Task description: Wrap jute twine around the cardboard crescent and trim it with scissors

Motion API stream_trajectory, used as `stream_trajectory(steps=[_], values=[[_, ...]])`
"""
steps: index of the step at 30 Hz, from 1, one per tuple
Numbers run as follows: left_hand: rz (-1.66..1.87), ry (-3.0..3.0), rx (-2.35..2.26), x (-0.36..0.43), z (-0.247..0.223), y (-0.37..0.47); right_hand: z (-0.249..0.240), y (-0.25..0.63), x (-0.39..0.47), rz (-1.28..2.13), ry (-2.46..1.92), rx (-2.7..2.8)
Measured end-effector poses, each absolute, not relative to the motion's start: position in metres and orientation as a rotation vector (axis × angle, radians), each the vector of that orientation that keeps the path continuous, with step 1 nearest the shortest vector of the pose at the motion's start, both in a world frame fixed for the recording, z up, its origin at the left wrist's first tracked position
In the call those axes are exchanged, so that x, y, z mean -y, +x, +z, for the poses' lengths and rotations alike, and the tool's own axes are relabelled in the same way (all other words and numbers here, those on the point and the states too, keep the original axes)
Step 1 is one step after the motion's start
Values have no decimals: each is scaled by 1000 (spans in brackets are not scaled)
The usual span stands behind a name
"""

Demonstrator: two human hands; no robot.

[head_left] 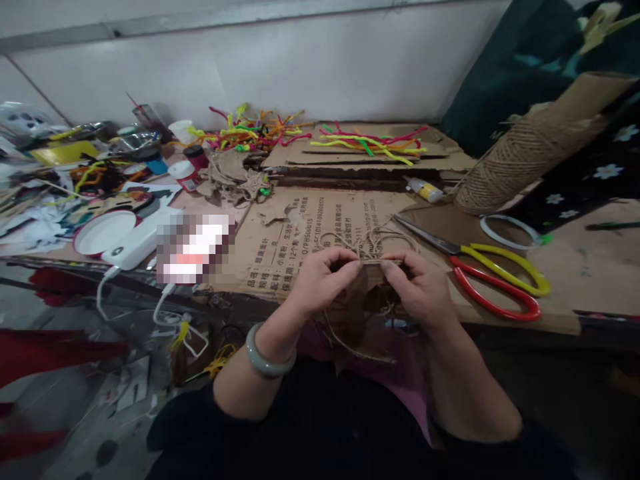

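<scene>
My left hand (333,277) pinches one side of a twine-wrapped piece (371,253) between thumb and fingers. The other side of that piece is gripped by my right hand (413,280), a short gap from the left. A loose strand of twine (350,348) hangs in a curve below my hands over my lap. Behind the piece lies printed cardboard (275,233) on the table. Scissors (465,257) with one yellow and one red handle rest just right of my right hand.
A large twine spool (525,157) leans at the right, near a small glue bottle (424,189) and a clear ring (513,230). Colourful pipe cleaners (373,143) lie at the back. At left are a blurred-out phone (195,248), a white power bank (137,237) and cables.
</scene>
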State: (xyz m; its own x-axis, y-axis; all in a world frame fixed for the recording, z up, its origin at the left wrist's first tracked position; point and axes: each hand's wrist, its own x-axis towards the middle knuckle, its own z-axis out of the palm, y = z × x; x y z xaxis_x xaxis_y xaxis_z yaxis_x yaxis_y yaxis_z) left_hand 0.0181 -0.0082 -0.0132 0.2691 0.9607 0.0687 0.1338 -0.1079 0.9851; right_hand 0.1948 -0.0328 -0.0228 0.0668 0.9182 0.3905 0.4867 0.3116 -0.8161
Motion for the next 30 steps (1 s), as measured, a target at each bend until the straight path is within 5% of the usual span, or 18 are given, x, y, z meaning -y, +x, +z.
stream_trajectory(steps=[30], values=[[1203,1072,-1198,7,-9,20,-20,191,14,1087,-1135,1103]])
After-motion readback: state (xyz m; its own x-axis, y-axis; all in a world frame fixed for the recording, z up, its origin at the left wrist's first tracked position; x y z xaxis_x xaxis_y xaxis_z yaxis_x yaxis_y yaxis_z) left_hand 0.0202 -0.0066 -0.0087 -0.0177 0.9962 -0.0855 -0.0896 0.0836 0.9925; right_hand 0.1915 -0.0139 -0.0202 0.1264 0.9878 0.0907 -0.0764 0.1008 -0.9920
